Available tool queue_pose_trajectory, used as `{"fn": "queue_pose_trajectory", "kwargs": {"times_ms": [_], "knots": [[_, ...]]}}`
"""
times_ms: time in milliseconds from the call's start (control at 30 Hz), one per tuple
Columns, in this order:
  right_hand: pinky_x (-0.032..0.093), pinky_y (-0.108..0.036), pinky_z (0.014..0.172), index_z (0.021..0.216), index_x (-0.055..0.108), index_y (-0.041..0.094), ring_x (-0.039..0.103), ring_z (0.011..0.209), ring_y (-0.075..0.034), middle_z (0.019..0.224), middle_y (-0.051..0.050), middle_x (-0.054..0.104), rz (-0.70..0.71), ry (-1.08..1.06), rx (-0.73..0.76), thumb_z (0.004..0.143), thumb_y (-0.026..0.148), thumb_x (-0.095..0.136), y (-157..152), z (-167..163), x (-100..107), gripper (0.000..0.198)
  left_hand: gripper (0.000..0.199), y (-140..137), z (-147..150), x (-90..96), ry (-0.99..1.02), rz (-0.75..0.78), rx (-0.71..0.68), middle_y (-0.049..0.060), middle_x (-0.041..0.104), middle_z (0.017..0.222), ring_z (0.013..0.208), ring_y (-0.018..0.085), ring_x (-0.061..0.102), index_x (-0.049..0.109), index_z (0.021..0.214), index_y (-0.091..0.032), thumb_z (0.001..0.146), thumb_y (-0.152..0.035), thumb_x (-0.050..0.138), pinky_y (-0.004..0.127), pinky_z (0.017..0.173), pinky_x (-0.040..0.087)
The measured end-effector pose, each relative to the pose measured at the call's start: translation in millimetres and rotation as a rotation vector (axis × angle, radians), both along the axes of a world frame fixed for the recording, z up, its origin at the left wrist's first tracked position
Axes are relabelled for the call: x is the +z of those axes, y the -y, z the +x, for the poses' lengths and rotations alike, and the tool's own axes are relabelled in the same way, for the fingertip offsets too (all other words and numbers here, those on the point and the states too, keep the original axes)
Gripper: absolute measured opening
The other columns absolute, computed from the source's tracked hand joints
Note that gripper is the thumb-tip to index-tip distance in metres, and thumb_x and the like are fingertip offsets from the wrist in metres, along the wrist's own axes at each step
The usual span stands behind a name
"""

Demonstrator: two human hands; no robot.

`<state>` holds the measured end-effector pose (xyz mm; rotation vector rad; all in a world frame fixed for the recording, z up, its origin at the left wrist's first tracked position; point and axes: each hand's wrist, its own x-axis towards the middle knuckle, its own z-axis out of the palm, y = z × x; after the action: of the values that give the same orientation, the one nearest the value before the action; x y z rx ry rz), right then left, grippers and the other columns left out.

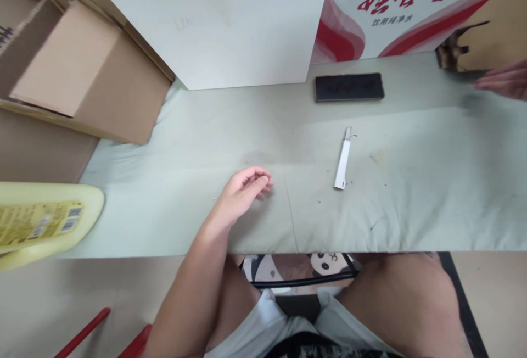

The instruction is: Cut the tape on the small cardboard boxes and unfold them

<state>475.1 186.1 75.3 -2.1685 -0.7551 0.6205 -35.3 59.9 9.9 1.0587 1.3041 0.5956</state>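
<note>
My left hand [249,189] hovers over or rests on the pale green cloth near the middle of the table. Its fingers are loosely curled, slightly apart, with nothing visible in them. To its right lies a slim white object [341,163] with a narrower greyish tip, perhaps a small cutter; its kind is unclear. At the right edge, partly cut off, my right hand [504,80] shows slightly blurred, its fingers stretched out to the left and holding nothing visible. A cardboard box [494,28] with a torn dark corner stands just behind it.
A dark phone [349,87] lies before a white box [247,28] and a red-and-white printed carton [395,23]. Open cardboard boxes [119,78] stand at the left. A pale yellow bottle [93,210] juts in at the left edge. Green cloth [164,199] covers the table.
</note>
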Motion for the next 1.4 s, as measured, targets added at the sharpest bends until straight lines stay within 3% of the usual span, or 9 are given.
{"fn": "queue_pose_trajectory", "kwargs": {"times_ms": [100, 200, 367, 633, 733, 867, 1033, 1200, 1400], "knots": [[0.054, -0.035, 0.080, 0.121, 0.071, 0.013, 0.071, 0.104, -0.020, 0.135, -0.023, 0.067, -0.417, -0.017, 0.015, 0.110, 0.042, 0.023, 15, -20, -19, 0.057, 0.028, 1, 1, 4.1, 0.016, 0.028, 0.010, 0.005, 0.077, 0.090, 0.079, 0.018, 0.071, 0.069, 0.090, -0.020, 0.077, -0.045, 0.072, 0.030, 0.073, 0.054], [0.051, -0.040, 0.072, 0.117, 0.070, -0.007, 0.070, 0.075, -0.021, 0.122, -0.042, 0.067, -0.631, 0.123, 0.233, 0.108, 0.033, 0.022, 37, -48, -14, 0.063, 0.029, 1, 3, 6.4, 0.055, 0.059, 0.040, 0.003, 0.075, 0.085, 0.075, 0.016, 0.069, 0.068, 0.087, -0.020, 0.074, -0.046, 0.071, 0.028, 0.073, 0.053], [0.049, -0.040, 0.088, 0.090, 0.079, 0.012, 0.070, 0.075, -0.022, 0.095, -0.018, 0.081, -0.738, 0.391, 0.884, 0.092, 0.012, 0.060, 63, -134, 19, 0.019, 0.030, -1, 1, 9.5, 0.121, 0.138, 0.124, 0.002, 0.072, 0.078, 0.069, 0.014, 0.066, 0.066, 0.081, -0.020, 0.070, -0.048, 0.069, 0.027, 0.068, 0.048], [0.045, -0.036, 0.082, 0.124, 0.072, 0.028, 0.069, 0.093, -0.023, 0.113, -0.005, 0.078, -0.387, 0.798, 1.648, 0.098, 0.030, 0.051, 57, -327, 52, 0.033, 0.020, -2, -32, 23.6, 0.204, 0.209, 0.332, -0.001, 0.067, 0.073, 0.066, 0.012, 0.062, 0.059, 0.079, -0.021, 0.076, -0.040, 0.061, 0.026, 0.066, 0.044], [0.042, -0.032, 0.070, 0.126, 0.070, 0.028, 0.068, 0.092, -0.021, 0.123, -0.005, 0.074, -0.051, 0.945, 1.702, 0.097, 0.027, 0.049, 42, -407, 57, 0.036, 0.018, -4, -45, 27.6, 0.221, 0.199, 0.346, 0.000, 0.066, 0.068, 0.062, 0.012, 0.060, 0.056, 0.071, -0.020, 0.079, -0.036, 0.059, 0.026, 0.063, 0.042], [0.050, -0.032, 0.081, 0.134, 0.065, 0.027, 0.068, 0.100, -0.018, 0.147, -0.004, 0.058, 0.263, 0.803, 1.764, 0.093, 0.014, 0.050, 24, -511, 62, 0.046, 0.020, -9, -54, 33.5, 0.233, 0.184, 0.324, 0.000, 0.067, 0.068, 0.062, 0.011, 0.060, 0.056, 0.066, -0.019, 0.083, -0.029, 0.058, 0.026, 0.065, 0.042], [0.056, -0.033, 0.097, 0.125, 0.066, 0.021, 0.065, 0.122, -0.021, 0.156, -0.003, 0.049, 0.324, 0.738, 1.695, 0.089, 0.009, 0.053, 9, -603, 62, 0.040, 0.020, -11, -59, 37.8, 0.267, 0.152, 0.301, 0.000, 0.066, 0.069, 0.064, 0.011, 0.059, 0.057, 0.067, -0.018, 0.087, -0.020, 0.057, 0.026, 0.065, 0.042], [0.053, -0.036, 0.108, 0.097, 0.067, 0.017, 0.063, 0.127, -0.023, 0.135, -0.006, 0.065, 0.341, 0.767, 1.634, 0.086, 0.003, 0.047, 7, -597, 59, 0.027, 0.021, -7, -66, 35.0, 0.260, 0.186, 0.239, -0.002, 0.063, 0.064, 0.065, 0.011, 0.058, 0.057, 0.070, -0.019, 0.089, -0.028, 0.059, 0.025, 0.067, 0.042], [0.064, -0.038, 0.077, 0.105, 0.074, 0.022, 0.074, 0.092, -0.019, 0.143, -0.007, 0.065, 0.483, 0.253, 1.447, 0.091, 0.016, 0.055, 46, -444, 53, 0.025, 0.020, -1, -65, 28.4, -0.092, 0.252, 0.018, 0.000, 0.067, 0.075, 0.069, 0.013, 0.060, 0.053, 0.082, -0.022, 0.095, -0.033, 0.042, 0.025, 0.065, 0.043]]}}
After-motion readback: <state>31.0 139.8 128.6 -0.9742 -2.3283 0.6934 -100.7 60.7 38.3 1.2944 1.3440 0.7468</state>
